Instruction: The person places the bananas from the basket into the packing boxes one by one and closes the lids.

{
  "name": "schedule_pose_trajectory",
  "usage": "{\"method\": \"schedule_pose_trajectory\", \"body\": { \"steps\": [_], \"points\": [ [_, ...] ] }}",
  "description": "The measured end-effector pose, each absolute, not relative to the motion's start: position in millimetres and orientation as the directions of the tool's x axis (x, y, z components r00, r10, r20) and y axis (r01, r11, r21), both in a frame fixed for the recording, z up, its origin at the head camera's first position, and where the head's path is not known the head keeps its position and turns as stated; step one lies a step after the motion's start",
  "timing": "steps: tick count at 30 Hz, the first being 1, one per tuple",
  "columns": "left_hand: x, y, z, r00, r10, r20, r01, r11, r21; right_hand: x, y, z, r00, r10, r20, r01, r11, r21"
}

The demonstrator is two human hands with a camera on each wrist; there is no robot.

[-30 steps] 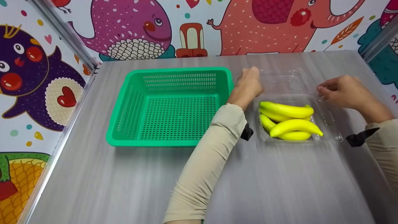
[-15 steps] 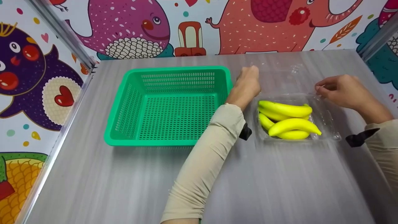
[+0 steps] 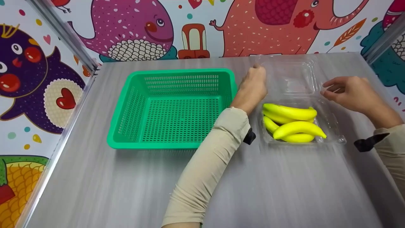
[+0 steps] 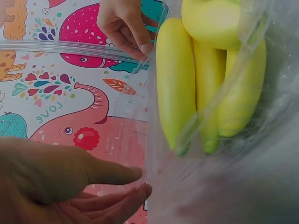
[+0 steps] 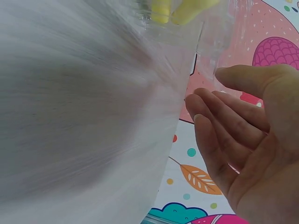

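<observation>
A clear plastic clamshell box holds several yellow bananas. Its transparent lid lies folded back toward the wall. My left hand is at the lid's left side; in the left wrist view its thumb and fingers are extended, tips close together near the clear plastic, contact unclear. On the other side, my right hand hovers by the lid's right edge. The right wrist view shows that hand's fingers loosely bent, with a gap between them and the thumb, which lies beside the plastic.
A green perforated basket stands on the grey table left of the box, and my left forearm crosses its right front corner. Cartoon-printed walls close off the back and left side.
The lid has swung backward and now lies flatter and farther back, its outline clearer. Both hands have barely moved. The bananas and basket stay put.
</observation>
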State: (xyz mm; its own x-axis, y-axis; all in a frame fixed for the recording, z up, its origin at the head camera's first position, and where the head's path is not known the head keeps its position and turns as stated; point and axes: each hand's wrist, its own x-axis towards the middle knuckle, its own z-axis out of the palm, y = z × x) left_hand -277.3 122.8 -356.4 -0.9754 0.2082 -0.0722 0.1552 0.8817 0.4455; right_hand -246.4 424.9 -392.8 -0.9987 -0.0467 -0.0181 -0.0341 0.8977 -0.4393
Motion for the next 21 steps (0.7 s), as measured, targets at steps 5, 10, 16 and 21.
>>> {"method": "schedule_pose_trajectory", "body": {
  "steps": [5, 10, 16, 21],
  "points": [
    [-275.9, 121.0, -354.9, -0.973, 0.213, -0.083, 0.152, 0.875, 0.46, -241.4, 427.1, -395.3, -0.999, -0.032, 0.004, -0.03, 0.888, -0.458],
    [-274.3, 121.6, -352.0, -0.975, 0.197, -0.107, 0.126, 0.876, 0.465, -236.2, 427.8, -397.9, -0.999, -0.023, 0.038, -0.038, 0.885, -0.465],
    [-272.4, 119.6, -347.5, -0.981, 0.177, -0.078, 0.126, 0.893, 0.433, -233.2, 427.5, -399.5, -0.995, -0.011, 0.096, -0.054, 0.889, -0.455],
    [-268.6, 115.3, -344.8, -0.978, 0.204, -0.044, 0.158, 0.862, 0.481, -231.1, 427.1, -397.7, -0.994, -0.002, 0.109, -0.055, 0.874, -0.482]
  ]
}}
